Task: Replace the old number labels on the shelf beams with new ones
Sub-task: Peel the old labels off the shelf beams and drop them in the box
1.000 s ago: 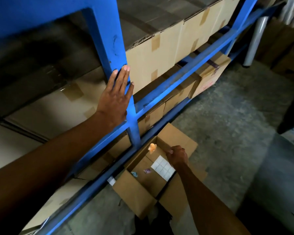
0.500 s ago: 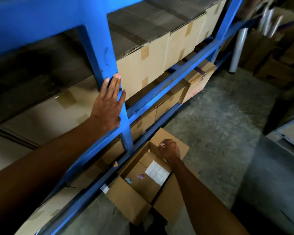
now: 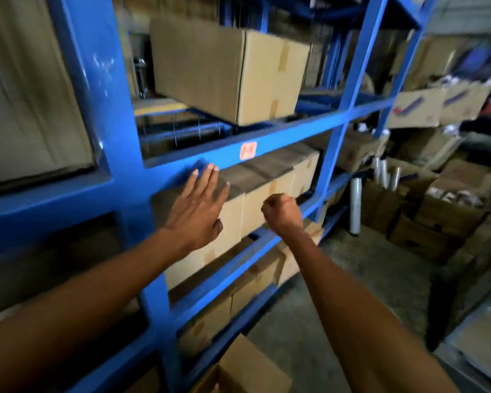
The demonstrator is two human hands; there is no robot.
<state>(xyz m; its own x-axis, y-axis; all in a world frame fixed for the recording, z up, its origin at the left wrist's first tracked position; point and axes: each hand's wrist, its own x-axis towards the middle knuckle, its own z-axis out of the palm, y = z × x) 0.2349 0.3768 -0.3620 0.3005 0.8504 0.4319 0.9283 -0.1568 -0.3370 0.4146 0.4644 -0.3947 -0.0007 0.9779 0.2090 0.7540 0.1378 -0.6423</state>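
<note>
An orange number label (image 3: 248, 150) sits on the blue shelf beam (image 3: 289, 131), above the taped cartons. The left hand (image 3: 198, 207) is spread flat, fingertips touching the beam just left of the label, likely to steady. The right hand (image 3: 282, 211), below the label, is fisted; whether it holds anything I cannot tell.

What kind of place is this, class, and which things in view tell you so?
Probably a warehouse or stockroom: blue steel racking with a number label, taped cardboard cartons on the shelves, and stretch-wrap rolls standing on a concrete floor.
</note>
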